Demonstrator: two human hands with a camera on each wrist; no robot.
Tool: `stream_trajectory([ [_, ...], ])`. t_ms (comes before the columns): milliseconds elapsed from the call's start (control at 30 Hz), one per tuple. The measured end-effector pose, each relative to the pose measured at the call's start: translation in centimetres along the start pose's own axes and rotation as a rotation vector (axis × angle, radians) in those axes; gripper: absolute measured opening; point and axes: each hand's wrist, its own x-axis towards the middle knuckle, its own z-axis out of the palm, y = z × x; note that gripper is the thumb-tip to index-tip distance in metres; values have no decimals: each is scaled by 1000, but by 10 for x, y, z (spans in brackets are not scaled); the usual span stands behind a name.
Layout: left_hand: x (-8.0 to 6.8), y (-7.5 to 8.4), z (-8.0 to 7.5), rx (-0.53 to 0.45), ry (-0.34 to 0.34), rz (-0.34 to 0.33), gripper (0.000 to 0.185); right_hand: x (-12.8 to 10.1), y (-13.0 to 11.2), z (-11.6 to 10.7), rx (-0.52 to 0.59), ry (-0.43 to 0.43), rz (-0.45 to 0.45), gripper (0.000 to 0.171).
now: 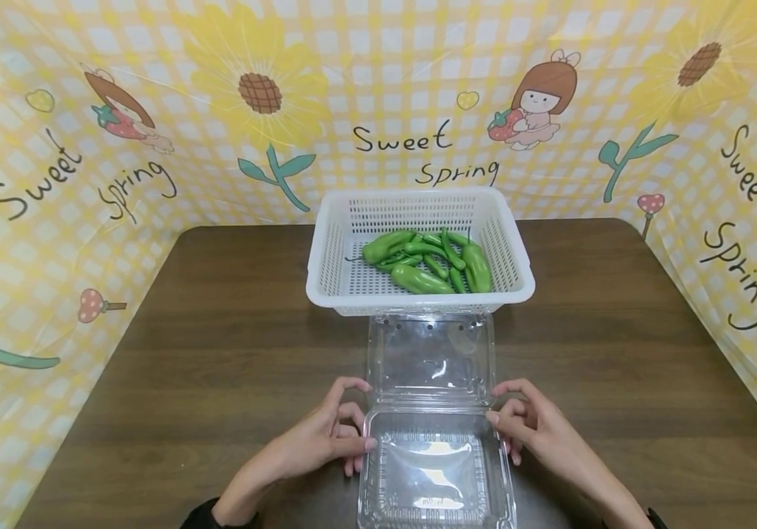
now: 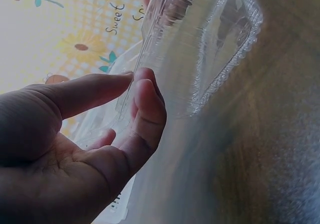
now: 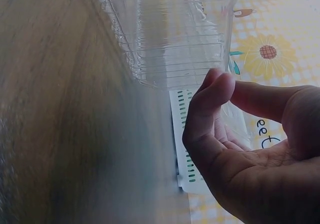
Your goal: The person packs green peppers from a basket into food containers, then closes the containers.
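Note:
A clear plastic clamshell container (image 1: 431, 470) lies unfolded in front of me, its lid (image 1: 431, 360) tipped back toward the basket. My left hand (image 1: 325, 437) pinches the container's left rim close to the hinge, thumb on top and fingers below. On the opposite side my right hand (image 1: 537, 426) grips the right rim near the hinge in the same way. The left wrist view shows the thin plastic edge (image 2: 131, 91) between thumb and fingertips. In the right wrist view the ribbed side wall (image 3: 175, 48) rises above the curled fingers. Nothing lies inside the container.
Behind the lid stands a white slotted basket (image 1: 421, 300) holding several green peppers (image 1: 421, 279), some thick and some slim. A brown wooden table (image 1: 233, 330) carries everything. Yellow checked cloth (image 1: 378, 73) with printed flowers walls off the back and sides.

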Motion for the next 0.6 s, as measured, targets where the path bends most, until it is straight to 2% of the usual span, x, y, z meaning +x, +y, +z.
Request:
stream_trajectory([
  [167, 1, 2, 1, 53, 34, 3, 62, 1, -1, 1, -4, 6, 1, 35],
  [333, 4, 5, 0, 113, 100, 5, 52, 4, -1, 2, -8, 11, -6, 35],
  [600, 9, 7, -2, 136, 189, -13, 39, 8, -2, 6, -24, 2, -30, 34],
])
